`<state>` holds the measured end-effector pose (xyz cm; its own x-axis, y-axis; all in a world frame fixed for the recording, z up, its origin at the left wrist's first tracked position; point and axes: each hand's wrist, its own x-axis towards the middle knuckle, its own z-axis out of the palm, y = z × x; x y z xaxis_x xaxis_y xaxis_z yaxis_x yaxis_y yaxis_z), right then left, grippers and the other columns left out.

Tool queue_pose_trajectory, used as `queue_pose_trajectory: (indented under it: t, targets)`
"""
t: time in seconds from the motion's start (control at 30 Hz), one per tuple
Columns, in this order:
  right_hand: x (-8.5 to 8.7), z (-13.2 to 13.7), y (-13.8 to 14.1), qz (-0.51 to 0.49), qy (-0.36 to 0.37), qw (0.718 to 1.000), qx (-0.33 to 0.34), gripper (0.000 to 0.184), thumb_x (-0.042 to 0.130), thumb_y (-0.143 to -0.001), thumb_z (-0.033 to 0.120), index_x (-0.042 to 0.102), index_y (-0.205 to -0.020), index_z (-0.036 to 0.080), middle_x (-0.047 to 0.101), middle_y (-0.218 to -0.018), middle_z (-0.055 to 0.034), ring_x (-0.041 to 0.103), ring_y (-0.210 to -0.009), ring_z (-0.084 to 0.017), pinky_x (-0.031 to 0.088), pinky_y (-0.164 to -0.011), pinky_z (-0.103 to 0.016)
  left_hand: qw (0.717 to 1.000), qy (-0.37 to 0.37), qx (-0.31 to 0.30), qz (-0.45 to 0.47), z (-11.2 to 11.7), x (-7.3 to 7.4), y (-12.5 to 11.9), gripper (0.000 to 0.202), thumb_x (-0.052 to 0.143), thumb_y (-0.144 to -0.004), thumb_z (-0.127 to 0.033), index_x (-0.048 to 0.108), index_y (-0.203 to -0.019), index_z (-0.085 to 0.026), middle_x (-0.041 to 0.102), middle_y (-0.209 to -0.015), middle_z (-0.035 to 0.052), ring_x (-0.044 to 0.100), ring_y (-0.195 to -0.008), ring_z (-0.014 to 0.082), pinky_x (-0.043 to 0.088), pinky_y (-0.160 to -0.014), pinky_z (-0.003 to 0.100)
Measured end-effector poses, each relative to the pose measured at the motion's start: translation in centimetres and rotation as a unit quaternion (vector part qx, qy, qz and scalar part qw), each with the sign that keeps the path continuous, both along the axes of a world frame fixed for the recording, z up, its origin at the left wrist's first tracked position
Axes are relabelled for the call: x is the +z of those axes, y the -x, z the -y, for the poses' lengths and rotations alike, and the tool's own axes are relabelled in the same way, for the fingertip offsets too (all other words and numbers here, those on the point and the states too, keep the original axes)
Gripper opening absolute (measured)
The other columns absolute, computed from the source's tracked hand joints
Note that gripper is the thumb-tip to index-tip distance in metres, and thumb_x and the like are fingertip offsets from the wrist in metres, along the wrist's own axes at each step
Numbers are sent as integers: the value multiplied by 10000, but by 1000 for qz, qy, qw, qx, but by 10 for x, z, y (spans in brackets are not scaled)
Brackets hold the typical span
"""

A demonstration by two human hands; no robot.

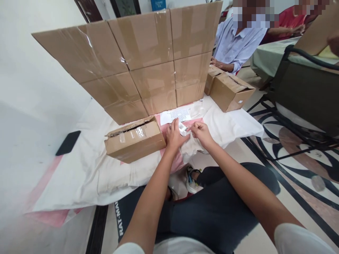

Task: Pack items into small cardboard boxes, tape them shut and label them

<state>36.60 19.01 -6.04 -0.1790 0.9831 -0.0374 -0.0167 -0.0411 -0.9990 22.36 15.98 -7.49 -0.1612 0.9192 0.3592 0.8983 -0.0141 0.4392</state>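
My left hand point(174, 135) and my right hand point(201, 134) meet over a white cloth point(92, 165) spread on the floor. Both are closed in a pinch on a small white packet point(183, 128) held between them. Just beyond the hands lies a white sheet of labels point(176, 115). A small open cardboard box point(135, 139) sits right beside my left hand. My crossed legs in dark trousers fill the foreground.
A wall of stacked taped cartons point(148, 60) stands behind the cloth. Another small carton point(230, 91) lies at the right, with a seated person's hands near it. A black phone point(68, 142) lies at the left. A dark chair frame point(304, 91) stands at the right.
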Motion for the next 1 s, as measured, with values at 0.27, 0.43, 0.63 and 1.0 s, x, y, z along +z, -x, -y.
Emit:
queue_pose_trajectory:
  t: [0.27, 0.43, 0.63, 1.0]
  targets:
    - [0, 0, -3, 29, -26, 999, 14, 352, 595, -649, 220, 265, -526, 232, 408, -481, 52, 341, -444, -85, 232, -460, -231, 1000, 5, -5, -14, 1, 1, 1, 996, 709, -761, -579, 288, -1575, -189, 361, -1618, 103, 440, -1352, 375, 379, -1142, 495]
    - [-5, -6, -7, 117, -90, 988, 39, 323, 581, -679, 231, 312, -500, 226, 493, -501, 30, 471, -531, -110, 325, -542, -229, 1000, 9, 1, -9, 0, 2, 1, 1036, 738, -736, -521, 244, -1591, -206, 350, -1627, 100, 423, -1386, 365, 378, -1141, 473]
    - [-11, -8, -10, 126, -82, 987, 60, 349, 581, -634, 204, 267, -485, 239, 429, -438, 42, 531, -530, -136, 306, -526, -236, 1000, -7, -2, 1, -1, -1, 2, 1029, 745, -722, -545, 289, -1570, -181, 370, -1612, 115, 456, -1347, 375, 394, -1118, 488]
    - [19, 11, -8, 3, -211, 976, 61, 481, 672, -823, 359, 307, -537, 230, 469, -559, 15, 656, -743, -203, 418, -625, -265, 989, -86, -74, 90, -5, -10, 10, 948, 767, -726, -420, 334, -1540, -194, 369, -1583, 170, 354, -1424, 397, 304, -1162, 558]
